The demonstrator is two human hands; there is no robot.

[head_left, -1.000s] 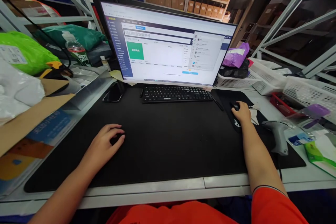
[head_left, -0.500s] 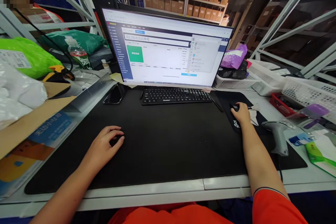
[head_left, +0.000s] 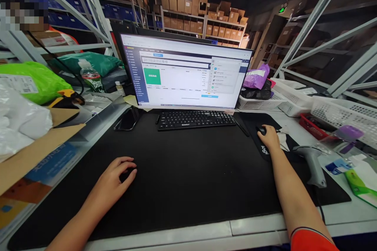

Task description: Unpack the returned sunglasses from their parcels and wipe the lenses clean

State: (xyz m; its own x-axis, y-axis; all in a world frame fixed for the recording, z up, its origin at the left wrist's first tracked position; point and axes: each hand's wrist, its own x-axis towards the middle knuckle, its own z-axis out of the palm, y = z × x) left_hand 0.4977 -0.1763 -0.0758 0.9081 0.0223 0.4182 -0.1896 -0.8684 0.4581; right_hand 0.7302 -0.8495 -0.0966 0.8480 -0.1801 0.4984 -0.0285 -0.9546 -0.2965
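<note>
— What has the right hand (head_left: 269, 137) got?
— It is cupped over a small black computer mouse (head_left: 261, 129), fingers closed around it, at the right end of the wide black desk mat (head_left: 188, 172).
— And the left hand (head_left: 116, 172)?
— Loosely curled, fingers apart, tips resting on the mat, gripping nothing.
— Around them?
— A black keyboard (head_left: 196, 119) lies beyond, under a lit flat monitor (head_left: 185, 72). A grey handheld barcode scanner (head_left: 312, 160) lies just right of the right forearm.

Warehouse packing station: carton-stacked shelves (head_left: 203, 11), monitor (head_left: 185, 72)
</note>
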